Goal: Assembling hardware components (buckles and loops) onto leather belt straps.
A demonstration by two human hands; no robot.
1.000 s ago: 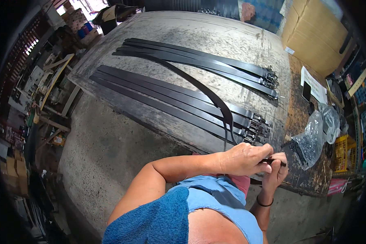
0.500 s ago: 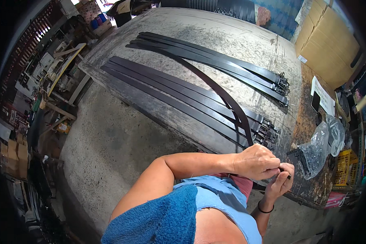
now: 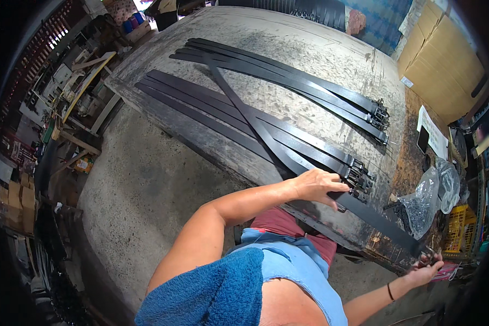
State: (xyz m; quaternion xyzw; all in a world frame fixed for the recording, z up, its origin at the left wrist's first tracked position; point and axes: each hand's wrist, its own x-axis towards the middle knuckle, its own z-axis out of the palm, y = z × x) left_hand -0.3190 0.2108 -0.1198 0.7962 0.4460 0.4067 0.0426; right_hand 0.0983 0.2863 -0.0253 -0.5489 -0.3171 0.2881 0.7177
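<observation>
A long dark belt (image 3: 386, 223) stretches across the table's near right corner, its tail trailing back over other belts. My left hand (image 3: 316, 186) grips it partway along, the strap passing between thumb and fingers. At the lower right, my right hand (image 3: 425, 273) is closed on the same belt's buckle end (image 3: 426, 257), which is blurred by motion. Under the trailing tail lies a row of dark brown belts (image 3: 201, 111); their metal buckles (image 3: 357, 174) sit just beyond my left hand. A second group, black belts (image 3: 288, 73), lies farther back with buckles at the right.
The worn grey table (image 3: 244, 32) extends far back. Along its right side are a cardboard box (image 3: 445, 60), a phone (image 3: 422, 139) on a paper sheet, clear plastic bags (image 3: 422, 198) and a yellow crate (image 3: 459, 228). A cluttered wooden bench (image 3: 87, 89) stands left.
My hands have moved apart. The right went outward to the lower right with the buckle end; the left shifted left and up, and the belt is now drawn out between them.
</observation>
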